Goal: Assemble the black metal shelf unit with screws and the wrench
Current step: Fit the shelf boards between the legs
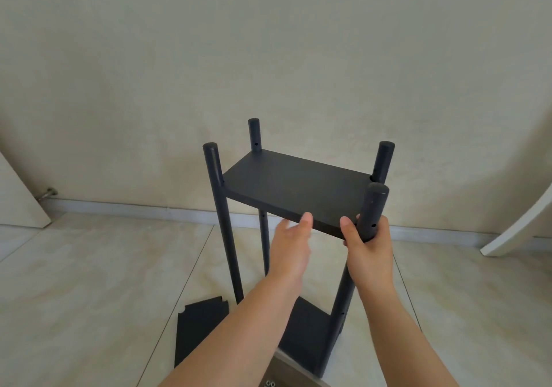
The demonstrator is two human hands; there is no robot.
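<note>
The shelf unit (298,207) stands upright on the floor (89,282) in the middle of the frame, with four black poles and a flat black shelf board (295,189) sitting between them near their tops. A lower board (307,336) shows at lower centre, between the poles near the floor.

The right hand (369,247) has its grip closed around the near right pole (372,210), just below the board's corner, probably to steady that pole and keep its side hole level with the board. The left hand (291,249) has an open grip, thumb on top of the board's near edge and fingers reaching under it, likely propping the board at the right height so the holes line up for a screw.

A spare board (200,330) lies flat on the floor at lower left, just beside the unit, apparently waiting its turn. Small round fittings (270,383) peek in at the bottom edge; what they are is unclear. No wrench is in view. Holes in the poles above the board look empty, so fastening seems not yet finished.
</note>
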